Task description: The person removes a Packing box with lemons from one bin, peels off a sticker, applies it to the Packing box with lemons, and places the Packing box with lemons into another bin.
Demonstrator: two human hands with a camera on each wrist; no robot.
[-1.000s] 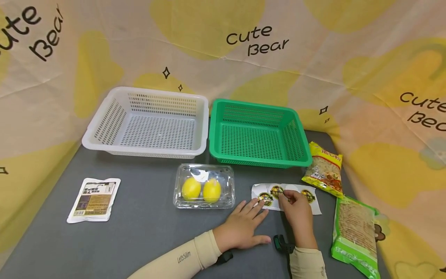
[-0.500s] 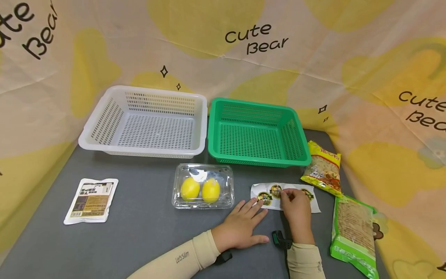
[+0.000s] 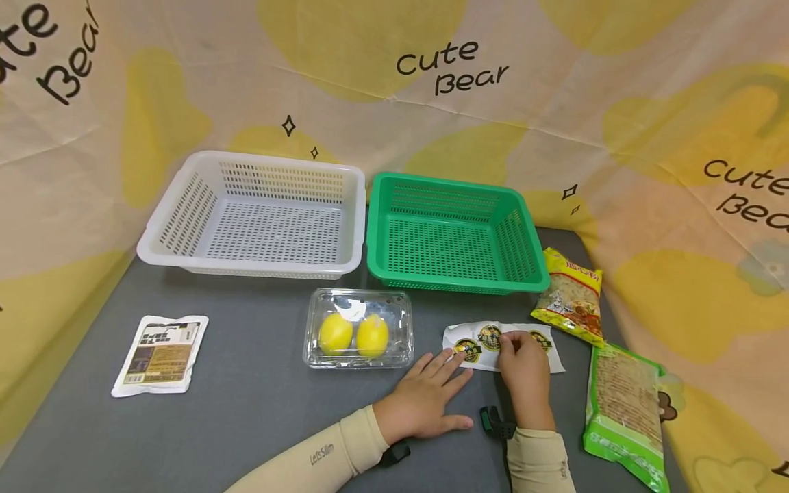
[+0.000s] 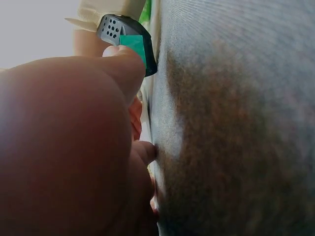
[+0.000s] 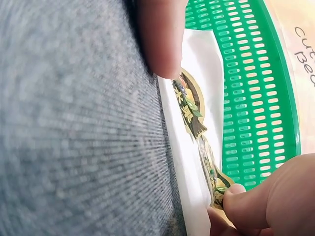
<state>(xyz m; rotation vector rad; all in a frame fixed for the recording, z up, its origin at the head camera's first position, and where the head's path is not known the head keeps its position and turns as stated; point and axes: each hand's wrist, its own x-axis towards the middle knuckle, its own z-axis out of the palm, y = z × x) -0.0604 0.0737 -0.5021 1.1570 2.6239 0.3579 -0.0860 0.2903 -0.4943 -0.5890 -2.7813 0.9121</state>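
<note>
A white sticker sheet (image 3: 483,361) with round black-and-yellow stickers lies on the grey table. My left hand (image 3: 424,402) is spread flat, its fingertips on the sheet's lower left edge. Thumb and fingers of my right hand (image 3: 527,370) pinch the right edge of the middle sticker (image 3: 490,337). In the right wrist view that sticker (image 5: 212,169) stands partly raised from the white backing, its edge under the thumb (image 5: 237,196). Another sticker (image 3: 468,351) lies flat beside the left fingertips. A third (image 3: 541,341) is partly covered by the right hand.
A clear plastic box (image 3: 402,329) with two lemons stands left of the sheet. Behind are a white basket (image 3: 280,267) and a green basket (image 3: 456,281). A yellow packet (image 3: 570,298) and a green packet (image 3: 625,404) lie right, a white pouch (image 3: 161,356) left.
My right fingers have shifted slightly right along the sheet, and more of the middle sticker shows. The left hand stays in place. The head view has drifted slightly.
</note>
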